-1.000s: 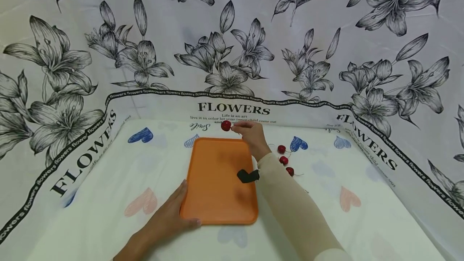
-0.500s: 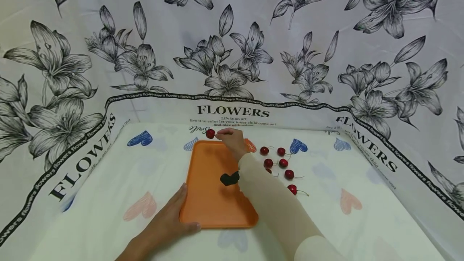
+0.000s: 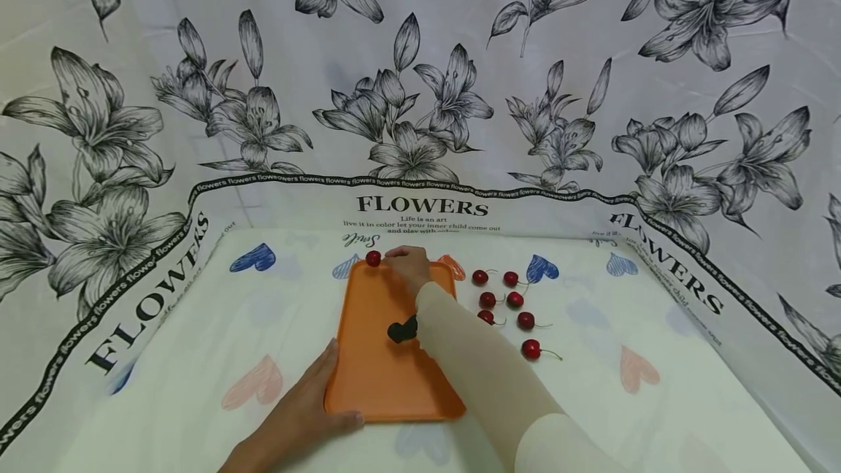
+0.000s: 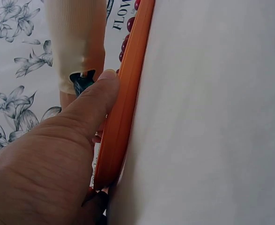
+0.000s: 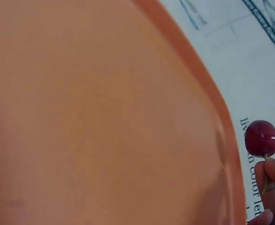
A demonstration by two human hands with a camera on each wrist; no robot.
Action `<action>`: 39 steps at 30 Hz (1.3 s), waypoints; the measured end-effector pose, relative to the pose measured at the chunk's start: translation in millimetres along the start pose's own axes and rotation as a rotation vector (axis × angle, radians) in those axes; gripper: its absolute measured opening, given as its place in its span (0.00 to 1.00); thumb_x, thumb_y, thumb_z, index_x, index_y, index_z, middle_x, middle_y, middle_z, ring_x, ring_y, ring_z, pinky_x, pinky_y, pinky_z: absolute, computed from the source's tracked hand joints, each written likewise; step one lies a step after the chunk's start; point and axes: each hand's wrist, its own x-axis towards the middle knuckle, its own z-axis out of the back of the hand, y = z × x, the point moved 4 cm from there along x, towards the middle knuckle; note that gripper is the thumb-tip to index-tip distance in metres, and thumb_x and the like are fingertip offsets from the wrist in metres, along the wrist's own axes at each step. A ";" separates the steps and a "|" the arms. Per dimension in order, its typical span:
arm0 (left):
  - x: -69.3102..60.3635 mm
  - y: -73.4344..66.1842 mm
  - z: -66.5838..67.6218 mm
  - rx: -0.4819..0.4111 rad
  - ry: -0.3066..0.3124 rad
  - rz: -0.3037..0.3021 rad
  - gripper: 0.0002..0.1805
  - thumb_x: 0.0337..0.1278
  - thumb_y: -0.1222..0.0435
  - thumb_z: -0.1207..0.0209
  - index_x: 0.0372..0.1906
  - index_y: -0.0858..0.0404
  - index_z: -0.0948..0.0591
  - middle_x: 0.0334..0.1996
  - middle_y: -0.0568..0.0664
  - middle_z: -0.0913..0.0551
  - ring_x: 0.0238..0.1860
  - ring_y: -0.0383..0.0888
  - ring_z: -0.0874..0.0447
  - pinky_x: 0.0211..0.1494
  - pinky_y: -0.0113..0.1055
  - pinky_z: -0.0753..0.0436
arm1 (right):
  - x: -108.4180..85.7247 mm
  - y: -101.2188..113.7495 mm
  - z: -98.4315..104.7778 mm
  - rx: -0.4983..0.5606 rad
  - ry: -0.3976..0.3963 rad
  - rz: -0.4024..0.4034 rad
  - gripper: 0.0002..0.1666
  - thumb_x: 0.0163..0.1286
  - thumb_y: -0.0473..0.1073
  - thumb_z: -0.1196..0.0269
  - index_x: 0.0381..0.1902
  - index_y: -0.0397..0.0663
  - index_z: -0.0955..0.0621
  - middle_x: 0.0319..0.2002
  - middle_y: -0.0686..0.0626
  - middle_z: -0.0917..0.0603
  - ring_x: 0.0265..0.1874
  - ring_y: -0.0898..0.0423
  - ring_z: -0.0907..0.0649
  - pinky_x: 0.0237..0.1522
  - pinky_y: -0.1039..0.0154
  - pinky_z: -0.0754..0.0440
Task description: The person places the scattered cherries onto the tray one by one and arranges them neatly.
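Observation:
My right hand (image 3: pixel 410 267) pinches a red cherry (image 3: pixel 373 258) by its stem, over the far left corner of an orange tray (image 3: pixel 388 385). In the right wrist view the stem is between thumb and finger, with the cherry (image 5: pixel 262 138) hanging free of the fingertips. My left hand (image 3: pixel 304 404) grips the tray's near left corner, thumb along the near edge and fingers at the left side. The left wrist view has the thumb (image 4: pixel 97 96) against the orange tray rim (image 4: pixel 128 103); the other fingers are mostly hidden there.
Several loose cherries (image 3: pixel 525 320) with stems lie on the white heart-print cloth (image 3: pixel 578 400) right of the tray. A flower-print curtain (image 3: pixel 420 93) rises behind. My right forearm (image 3: pixel 479 363) crosses the tray's right side, covering part of it.
My right hand has carried the cherry left and down toward the tray's far left corner. More of the loose cherries now show past the forearm. The left hand stays on the tray.

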 end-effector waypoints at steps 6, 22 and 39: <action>0.8 0.4 -0.7 0.005 0.021 0.044 0.72 0.26 0.29 0.32 0.77 0.59 0.52 0.76 0.49 0.54 0.73 0.55 0.53 0.67 0.59 0.42 | 1.8 -4.0 -9.6 -0.105 -0.039 -0.035 0.03 0.57 0.43 0.29 0.28 0.51 0.12 0.32 0.55 0.17 0.34 0.53 0.22 0.41 0.58 0.23; 3.7 -0.5 -0.6 -0.015 0.041 0.087 0.73 0.23 0.30 0.31 0.77 0.58 0.52 0.76 0.50 0.54 0.73 0.57 0.53 0.66 0.62 0.43 | 7.6 -5.1 -25.5 -0.261 -0.075 0.024 0.07 0.58 0.42 0.28 0.22 0.54 0.14 0.28 0.57 0.18 0.31 0.55 0.23 0.36 0.60 0.22; 1.2 0.3 -1.5 0.019 0.021 0.040 0.73 0.26 0.29 0.33 0.77 0.59 0.54 0.76 0.51 0.54 0.73 0.55 0.53 0.66 0.60 0.42 | 0.5 43.8 17.1 -0.202 0.092 0.135 0.04 0.62 0.46 0.31 0.35 0.55 0.14 0.36 0.57 0.17 0.38 0.53 0.20 0.40 0.56 0.20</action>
